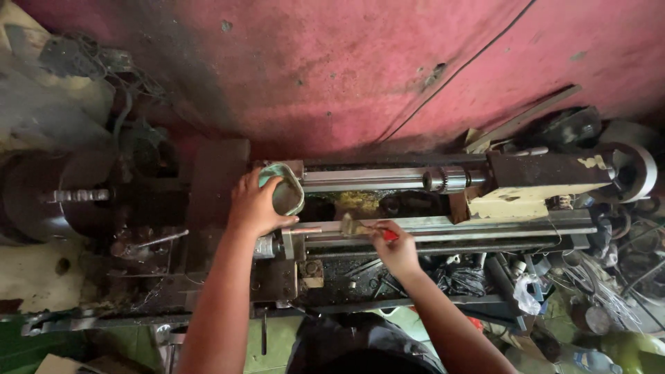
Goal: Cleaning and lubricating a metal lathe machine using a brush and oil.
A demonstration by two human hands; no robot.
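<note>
My left hand grips a dented green tin cup and holds it over the bed of an old metal lathe. My right hand holds a small paintbrush with a red handle; its bristles rest on the lathe's front rail, just right of the cup. The chuck with its toothed jaw sits at the far left. The tailstock with a drill chuck stands to the right of both hands.
A stained pink wall rises behind the lathe. Scrap parts, wires and a plastic bag pile up at the right. Oily swarf lies in the tray under the bed. A dark motor sits back left.
</note>
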